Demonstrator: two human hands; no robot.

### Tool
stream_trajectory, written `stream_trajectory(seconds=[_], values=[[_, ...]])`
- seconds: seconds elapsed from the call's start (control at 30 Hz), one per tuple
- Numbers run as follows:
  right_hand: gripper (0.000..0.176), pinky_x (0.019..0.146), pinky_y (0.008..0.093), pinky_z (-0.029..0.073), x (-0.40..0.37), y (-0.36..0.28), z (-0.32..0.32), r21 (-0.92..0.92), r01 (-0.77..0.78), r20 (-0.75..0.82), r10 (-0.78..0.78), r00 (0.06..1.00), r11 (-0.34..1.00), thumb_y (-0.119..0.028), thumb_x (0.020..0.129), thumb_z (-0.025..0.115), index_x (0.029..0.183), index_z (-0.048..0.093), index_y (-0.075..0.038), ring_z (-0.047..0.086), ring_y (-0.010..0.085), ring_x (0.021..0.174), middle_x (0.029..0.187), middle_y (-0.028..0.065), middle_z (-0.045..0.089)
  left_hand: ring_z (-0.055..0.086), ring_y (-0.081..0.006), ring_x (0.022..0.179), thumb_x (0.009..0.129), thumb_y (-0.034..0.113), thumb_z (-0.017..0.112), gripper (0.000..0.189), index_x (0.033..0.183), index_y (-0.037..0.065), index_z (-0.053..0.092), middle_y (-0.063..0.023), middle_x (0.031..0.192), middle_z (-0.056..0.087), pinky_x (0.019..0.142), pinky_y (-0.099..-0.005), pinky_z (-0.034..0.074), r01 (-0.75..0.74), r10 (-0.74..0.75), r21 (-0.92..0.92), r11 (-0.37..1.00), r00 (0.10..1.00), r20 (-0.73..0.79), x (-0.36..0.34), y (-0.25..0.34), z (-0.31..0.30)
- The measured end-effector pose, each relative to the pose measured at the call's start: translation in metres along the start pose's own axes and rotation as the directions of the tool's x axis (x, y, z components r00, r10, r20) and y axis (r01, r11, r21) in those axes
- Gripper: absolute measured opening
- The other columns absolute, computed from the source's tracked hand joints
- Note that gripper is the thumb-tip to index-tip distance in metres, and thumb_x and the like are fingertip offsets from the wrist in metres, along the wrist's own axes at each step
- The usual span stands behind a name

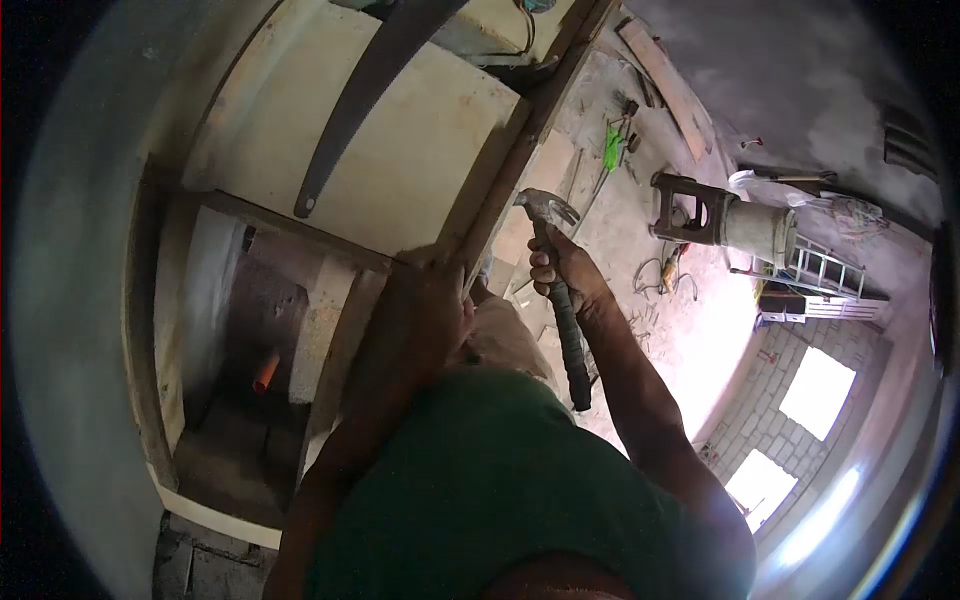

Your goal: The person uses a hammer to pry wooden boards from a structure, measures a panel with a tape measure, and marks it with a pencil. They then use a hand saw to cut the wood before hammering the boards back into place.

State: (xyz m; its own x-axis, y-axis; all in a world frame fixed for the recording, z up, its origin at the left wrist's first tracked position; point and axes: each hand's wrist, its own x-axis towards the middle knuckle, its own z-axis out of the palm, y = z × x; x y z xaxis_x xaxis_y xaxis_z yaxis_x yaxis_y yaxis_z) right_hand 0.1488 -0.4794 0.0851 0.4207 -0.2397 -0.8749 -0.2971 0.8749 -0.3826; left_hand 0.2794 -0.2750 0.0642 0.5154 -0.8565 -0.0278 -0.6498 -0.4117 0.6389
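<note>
My right hand [572, 272] is wrapped around a claw hammer [562, 300], high on its dark wrapped handle. The hammer's head is up beside the long wooden edge of a frame. My left hand [440, 305] lies in shadow at the corner of the wooden frame [500, 180], its fingers curled over the edge. Whether a nail is between those fingers is too dark to see. A handsaw blade [365, 105] rests across the pale panel [420, 150] beyond my left hand.
Left of me, an opening in the frame shows an orange pipe [266, 371] below. To the right on the floor are a stool [690, 212], a bucket [758, 232], a green-handled item [612, 148], a plank [668, 85] and scattered debris. A ladder [825, 270] lies farther off.
</note>
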Motion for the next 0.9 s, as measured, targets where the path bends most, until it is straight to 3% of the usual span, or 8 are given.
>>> stream_trajectory(seconds=[0.1, 0.23, 0.3, 0.53, 0.63, 0.7, 0.83, 0.9], values=[[0.039, 0.041, 0.0276, 0.037, -0.006, -0.001, 0.0, 0.019, 0.027, -0.019, -0.026, 0.999, 0.999, -0.045, 0.1, 0.046, 0.104, 0.048, -0.006, 0.042, 0.0099, 0.047, 0.067, -0.0024, 0.046, 0.058, -0.0387, 0.107, 0.079, 0.019, 0.067, 0.05, 0.123, -0.001, 0.054, -0.0236, 0.119, 0.059, 0.091, -0.0468, 0.048, -0.044, 0.023, 0.084, 0.996, 0.972, 0.236, 0.021, 0.015, -0.061], [0.04, 0.042, 0.0274, 0.038, -0.013, -0.006, -0.013, -0.001, 0.063, -0.019, -0.063, 0.998, 0.998, -0.046, 0.1, 0.045, 0.104, 0.049, -0.006, 0.043, 0.0101, 0.048, 0.067, -0.0023, 0.047, 0.059, -0.0392, 0.105, 0.081, 0.023, 0.066, 0.05, 0.123, -0.003, 0.053, -0.0246, 0.118, 0.06, 0.09, -0.0463, 0.049, -0.074, 0.059, 0.085, 0.994, 0.983, 0.171, 0.02, 0.005, -0.053], [0.041, 0.042, 0.0273, 0.038, -0.02, -0.008, -0.022, -0.096, 0.064, -0.087, -0.073, 0.994, 0.993, -0.047, 0.1, 0.044, 0.104, 0.05, -0.007, 0.043, 0.0101, 0.047, 0.066, -0.0027, 0.047, 0.053, -0.0441, 0.113, 0.082, 0.028, 0.068, 0.055, 0.125, -0.003, 0.053, -0.0281, 0.123, 0.055, 0.101, -0.0547, 0.038, 0.031, -0.02, -0.024, 0.999, 0.93, 0.366, 0.023, 0.007, -0.062], [0.042, 0.043, 0.0259, 0.039, -0.028, 0.002, -0.078, -0.013, 0.153, -0.194, -0.152, 0.969, 0.988, -0.051, 0.096, 0.053, 0.101, 0.051, -0.009, 0.043, 0.0091, 0.047, 0.065, -0.0045, 0.044, 0.06, -0.0433, 0.103, 0.084, 0.04, 0.066, 0.066, 0.127, -0.009, 0.051, -0.0277, 0.113, 0.061, 0.09, -0.0478, 0.049, -0.201, 0.204, -0.076, 0.977, 0.978, 0.038, 0.008, 0.004, -0.066], [0.036, 0.043, 0.027, 0.04, -0.032, 0.007, -0.093, 0.005, 0.181, -0.292, -0.172, 0.941, 0.983, -0.046, 0.096, 0.057, 0.1, 0.051, -0.011, 0.044, 0.0092, 0.047, 0.065, -0.0047, 0.043, 0.058, -0.0458, 0.107, 0.083, 0.041, 0.069, 0.07, 0.128, -0.01, 0.049, -0.0301, 0.115, 0.059, 0.095, -0.0475, 0.046, -0.156, 0.227, -0.358, 0.92, 0.96, 0.165, 0.013, -0.006, -0.075], [0.032, 0.043, 0.0273, 0.04, -0.032, 0.012, -0.106, 0.042, 0.214, -0.293, -0.193, 0.936, 0.976, -0.041, 0.095, 0.059, 0.099, 0.052, -0.011, 0.046, 0.0093, 0.048, 0.064, -0.0041, 0.044, 0.052, -0.0434, 0.119, 0.086, 0.043, 0.067, 0.078, 0.139, -0.007, 0.037, -0.0305, 0.127, 0.051, 0.102, -0.051, 0.04, 0.158, 0.258, -0.557, 0.815, 0.761, 0.595, 0.041, -0.004, -0.109], [0.025, 0.044, 0.0292, 0.041, -0.047, 0.003, -0.079, -0.006, 0.331, -0.295, -0.318, 0.901, 0.944, -0.032, 0.095, 0.06, 0.098, 0.053, -0.008, 0.047, 0.0106, 0.048, 0.065, -0.0021, 0.046, 0.047, -0.0457, 0.122, 0.079, 0.035, 0.073, 0.086, 0.142, -0.007, 0.032, -0.0336, 0.134, 0.044, 0.104, -0.0485, 0.037, 0.018, 0.286, -0.55, 0.835, 0.84, 0.461, 0.058, -0.003, -0.102], [0.025, 0.044, 0.0291, 0.042, -0.054, -0.015, -0.05, -0.018, 0.398, -0.252, -0.389, 0.886, 0.917, -0.029, 0.095, 0.061, 0.097, 0.053, -0.006, 0.047, 0.0112, 0.047, 0.065, -0.0011, 0.047, 0.048, -0.0469, 0.119, 0.079, 0.035, 0.074, 0.092, 0.146, -0.005, 0.026, -0.0316, 0.132, 0.048, 0.104, -0.05, 0.037, -0.177, 0.274, -0.378, 0.909, 0.936, 0.22, 0.052, 0.004, -0.059]])
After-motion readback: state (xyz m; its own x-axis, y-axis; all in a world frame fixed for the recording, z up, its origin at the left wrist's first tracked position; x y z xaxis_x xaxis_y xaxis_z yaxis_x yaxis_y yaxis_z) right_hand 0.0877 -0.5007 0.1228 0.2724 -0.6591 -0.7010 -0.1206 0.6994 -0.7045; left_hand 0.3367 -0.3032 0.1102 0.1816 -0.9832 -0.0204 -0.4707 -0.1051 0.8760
